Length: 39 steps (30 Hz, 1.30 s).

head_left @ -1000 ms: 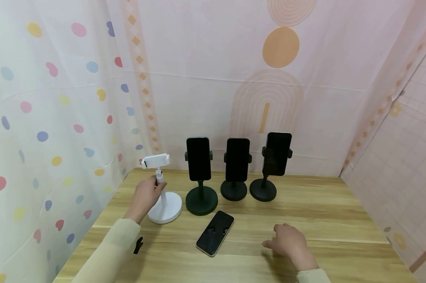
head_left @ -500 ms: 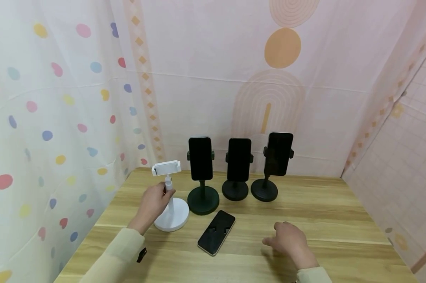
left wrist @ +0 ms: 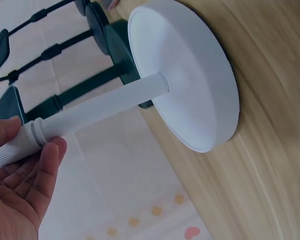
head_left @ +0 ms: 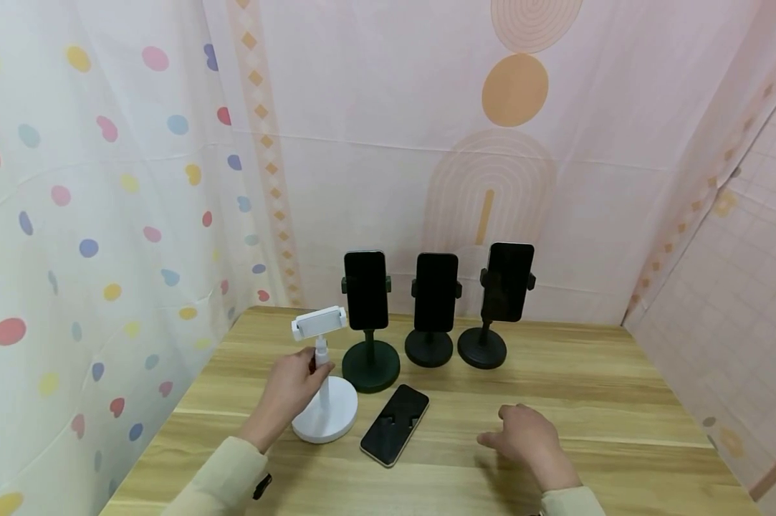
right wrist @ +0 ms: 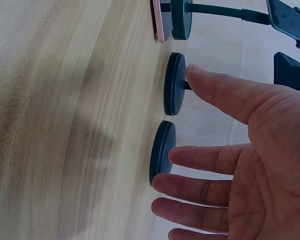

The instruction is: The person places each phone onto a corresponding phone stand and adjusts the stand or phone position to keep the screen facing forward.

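My left hand grips the stem of a white phone stand at the table's left, thumb and fingers round the ribbed collar below its clamp. In the left wrist view the stand's round base is close over the wood, its stem slanting. A phone lies flat, screen up, just right of that base. My right hand hovers over the table's right part with fingers relaxed and apart, holding nothing. The right wrist view shows its palm bare, with two black stand bases beyond the fingers.
Behind stand a dark green stand and two black stands, each bearing an upright phone. The wooden table ends at patterned curtains at the back and sides.
My left hand has brought the white stand right and nearer to me, beside the lying phone. The right hand has stayed in place.
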### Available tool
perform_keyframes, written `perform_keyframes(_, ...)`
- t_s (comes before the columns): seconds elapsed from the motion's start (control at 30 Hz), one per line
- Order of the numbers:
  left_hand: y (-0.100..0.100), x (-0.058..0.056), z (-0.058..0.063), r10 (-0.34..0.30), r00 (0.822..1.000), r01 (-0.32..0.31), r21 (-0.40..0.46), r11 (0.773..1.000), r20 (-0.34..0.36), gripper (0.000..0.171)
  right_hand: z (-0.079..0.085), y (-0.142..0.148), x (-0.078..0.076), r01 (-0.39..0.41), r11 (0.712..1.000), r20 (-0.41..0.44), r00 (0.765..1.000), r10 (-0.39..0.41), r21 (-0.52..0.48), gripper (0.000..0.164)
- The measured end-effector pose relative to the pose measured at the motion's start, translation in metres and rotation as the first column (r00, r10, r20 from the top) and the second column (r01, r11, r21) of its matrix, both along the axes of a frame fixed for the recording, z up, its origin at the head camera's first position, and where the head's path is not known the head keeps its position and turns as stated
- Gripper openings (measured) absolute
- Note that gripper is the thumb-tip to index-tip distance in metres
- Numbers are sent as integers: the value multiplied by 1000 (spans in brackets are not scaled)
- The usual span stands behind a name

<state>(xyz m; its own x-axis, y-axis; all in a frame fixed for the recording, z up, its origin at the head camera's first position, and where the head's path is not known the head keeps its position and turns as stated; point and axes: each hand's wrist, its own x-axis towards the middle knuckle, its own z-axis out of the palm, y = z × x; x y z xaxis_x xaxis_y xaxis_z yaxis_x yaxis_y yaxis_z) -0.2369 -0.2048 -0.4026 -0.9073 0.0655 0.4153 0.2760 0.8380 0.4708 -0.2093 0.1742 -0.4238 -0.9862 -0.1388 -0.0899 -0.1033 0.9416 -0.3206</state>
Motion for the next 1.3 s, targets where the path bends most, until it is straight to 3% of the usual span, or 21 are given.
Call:
perform_keyframes(0.57,30,12,-6,-22,1000,22,86,996,7,19,0,0,0,-14,1000,-17,1000,14,-15,62)
perform_keyframes(0.97,51,12,-9,-67,997,70,97,993,-35,19,3,0,-3,-6,1000,-6,1000,5,-10,62)
perform_keyframes(1.3,82,1,-10,-124,989,129,64,990,-78,22,3,1,-3,-8,1000,-9,1000,8,-7,61)
